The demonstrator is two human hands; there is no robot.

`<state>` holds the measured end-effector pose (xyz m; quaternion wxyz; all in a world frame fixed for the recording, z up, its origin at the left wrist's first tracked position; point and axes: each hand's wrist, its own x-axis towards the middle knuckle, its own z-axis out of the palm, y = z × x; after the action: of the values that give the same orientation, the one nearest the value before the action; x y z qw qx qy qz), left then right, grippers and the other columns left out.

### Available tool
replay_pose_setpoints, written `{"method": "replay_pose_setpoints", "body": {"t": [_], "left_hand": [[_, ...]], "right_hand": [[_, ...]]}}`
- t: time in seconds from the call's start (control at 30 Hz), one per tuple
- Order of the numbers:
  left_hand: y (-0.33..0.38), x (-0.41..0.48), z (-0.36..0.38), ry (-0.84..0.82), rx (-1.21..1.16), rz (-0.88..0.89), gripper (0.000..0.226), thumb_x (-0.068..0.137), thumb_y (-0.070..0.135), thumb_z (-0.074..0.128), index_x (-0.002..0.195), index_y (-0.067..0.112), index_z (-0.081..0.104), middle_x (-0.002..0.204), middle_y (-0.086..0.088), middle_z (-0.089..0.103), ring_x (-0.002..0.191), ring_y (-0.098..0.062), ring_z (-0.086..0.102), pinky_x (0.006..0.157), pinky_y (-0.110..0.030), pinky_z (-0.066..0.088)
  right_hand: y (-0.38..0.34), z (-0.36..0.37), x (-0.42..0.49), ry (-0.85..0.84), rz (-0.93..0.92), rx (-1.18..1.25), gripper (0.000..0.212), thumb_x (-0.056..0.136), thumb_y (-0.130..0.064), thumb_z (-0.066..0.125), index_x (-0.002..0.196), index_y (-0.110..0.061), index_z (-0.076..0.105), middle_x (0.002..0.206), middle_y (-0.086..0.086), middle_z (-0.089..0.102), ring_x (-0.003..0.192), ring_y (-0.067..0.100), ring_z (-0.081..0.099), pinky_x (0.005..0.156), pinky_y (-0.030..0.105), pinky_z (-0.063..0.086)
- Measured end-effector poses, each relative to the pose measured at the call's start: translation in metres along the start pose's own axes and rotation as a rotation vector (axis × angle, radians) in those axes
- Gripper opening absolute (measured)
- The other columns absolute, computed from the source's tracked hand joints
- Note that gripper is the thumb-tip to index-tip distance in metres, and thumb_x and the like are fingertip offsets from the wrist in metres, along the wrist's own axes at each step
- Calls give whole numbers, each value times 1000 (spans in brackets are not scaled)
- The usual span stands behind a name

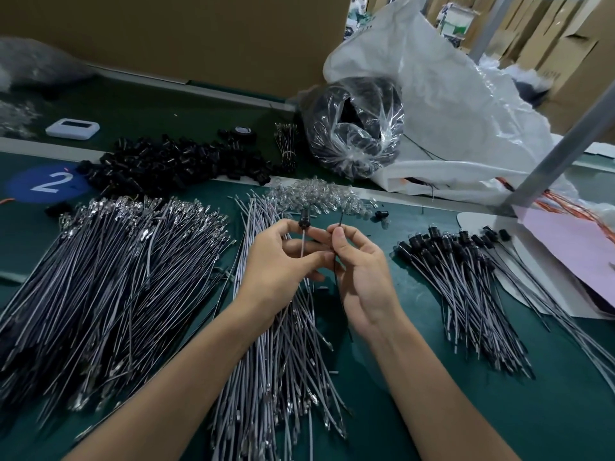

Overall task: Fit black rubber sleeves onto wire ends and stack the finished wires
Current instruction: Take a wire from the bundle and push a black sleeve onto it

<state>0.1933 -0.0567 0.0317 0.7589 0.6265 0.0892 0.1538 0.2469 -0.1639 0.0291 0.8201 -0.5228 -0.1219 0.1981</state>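
My left hand (pixel 283 261) pinches a grey wire with a black rubber sleeve (pixel 304 220) on its upper end, held upright above the table. My right hand (pixel 359 264) pinches a thin black wire (pixel 340 287) that hangs down past my palm, its tip pointing up beside the sleeve. Loose black sleeves (pixel 173 161) lie heaped at the back. Bare grey wires lie in a big pile (pixel 109 277) on the left and a smaller pile (pixel 286 354) under my hands. Finished wires with sleeves (pixel 466 277) are stacked on the right.
Clear small parts (pixel 319 196) lie heaped behind my hands. A plastic bag of black parts (pixel 352 134) and a large white bag (pixel 466 111) stand at the back right. A white device (pixel 72 128), a blue disc marked 2 (pixel 50 184), a metal post (pixel 559 158) and pink paper (pixel 572 247) surround the green mat.
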Motion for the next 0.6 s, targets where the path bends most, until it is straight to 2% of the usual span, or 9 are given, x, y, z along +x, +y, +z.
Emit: {"method": "replay_pose_setpoints", "body": {"t": [0.13,0.3,0.47,0.6], "left_hand": [[0,-1,0,-5,-24,-10,30,78,-3,77,97,10,57,83,-6,77,69,-16,73,55,-21,55],[-1,-1,1,-3,-54,-14,27,81,-4,73,101,7,59,82,-7,77,71,-16,73,56,-21,56],[-2,-1,0,4,-66,-19,30,84,-4,71,111,0,59,88,-8,77,80,-20,75,60,-24,58],[-3,-1,1,0,-58,-30,28,84,-5,70,109,0,60,88,-9,77,81,-22,75,61,-25,58]], "right_hand": [[-1,0,0,10,24,3,10,85,-23,60,89,-14,62,104,14,74,82,25,71,57,31,53],[-2,-1,0,23,18,-15,9,94,-17,54,90,-13,61,101,12,74,83,24,71,60,30,54],[-7,-1,-2,39,7,19,15,100,-13,47,91,-11,59,97,10,75,78,22,71,59,27,54],[-8,-1,-3,40,32,26,16,100,-13,46,91,-12,59,99,9,75,78,23,71,59,28,55]]}}
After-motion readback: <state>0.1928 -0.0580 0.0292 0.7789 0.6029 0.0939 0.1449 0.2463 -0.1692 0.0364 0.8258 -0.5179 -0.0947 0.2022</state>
